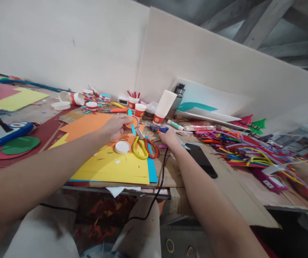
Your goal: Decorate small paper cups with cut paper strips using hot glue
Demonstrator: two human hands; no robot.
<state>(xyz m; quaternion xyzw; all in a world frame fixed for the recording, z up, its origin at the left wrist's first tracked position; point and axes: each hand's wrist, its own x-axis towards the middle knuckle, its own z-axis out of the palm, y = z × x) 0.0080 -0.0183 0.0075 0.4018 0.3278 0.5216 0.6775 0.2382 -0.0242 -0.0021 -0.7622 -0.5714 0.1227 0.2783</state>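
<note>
My left hand [116,127] pinches a small round paper piece [134,122] with light-blue strips sticking out at its top and bottom. My right hand [168,138] is closed around a dark-blue glue gun [159,128], whose black cord [164,168] hangs over the table edge. Between the hands lie scissors with one yellow and one red handle loop [141,147]. A white round cup piece [122,147] rests below my left hand on yellow paper [110,168], with orange paper [86,123] behind it.
A tilted stack of paper cups [166,104], a cup of red sticks [133,100] and a glue stick [175,124] stand or lie farther back. Right are a black phone [201,160], piled pipe cleaners [240,147] and another person's hand [307,175]. A blue-and-white toy boat [7,132] sits left.
</note>
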